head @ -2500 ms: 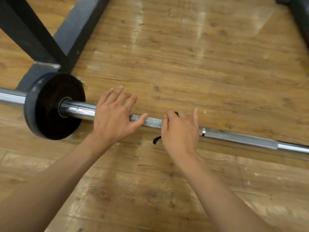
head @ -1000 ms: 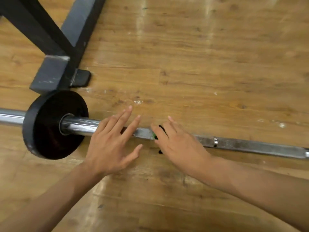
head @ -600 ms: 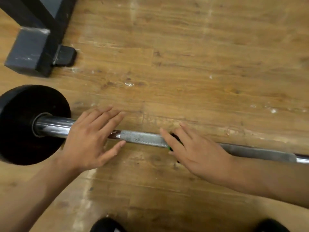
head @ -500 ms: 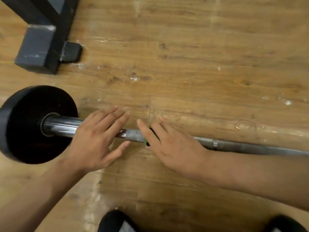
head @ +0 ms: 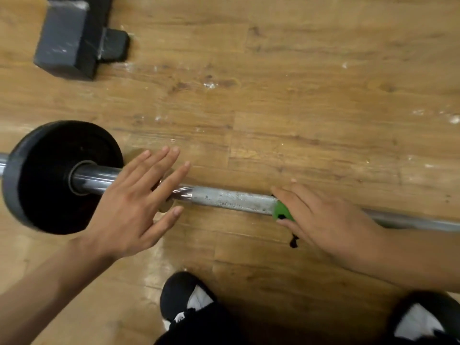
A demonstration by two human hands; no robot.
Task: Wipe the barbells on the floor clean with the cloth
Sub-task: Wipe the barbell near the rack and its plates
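1. Lying across the wooden floor (head: 311,95), the barbell (head: 234,201) runs from the left edge of the view to the right edge, a little lower on the right side.
2. A black weight plate (head: 49,175) sits on the left end of the barbell and stands upright on the floor.
3. The left hand (head: 134,207) is spread flat over the shiny thick part of the bar, just right of the plate. Its fingers are straight and apart and they grip nothing. I cannot tell if the palm really presses on the metal.
4. The right hand (head: 323,215) is on the thinner, dull grey part of the bar, well apart from the left hand. Between the two hands a rough grey stretch of bar is bare.
5. The cloth (head: 281,210) is green and it lies on the bar under the right hand. Only a small part shows at the fingertips. The fingers go over the top of the bar and the thumb is below the cloth, so the hand pinches the cloth against the bar.
6. A short black strand (head: 293,241) hangs below this hand, near the floor.
7. A dark metal frame foot (head: 67,38) stands on the floor at the top left, apart from the plate.
8. Two black and white shoes (head: 184,300) are at the bottom edge.
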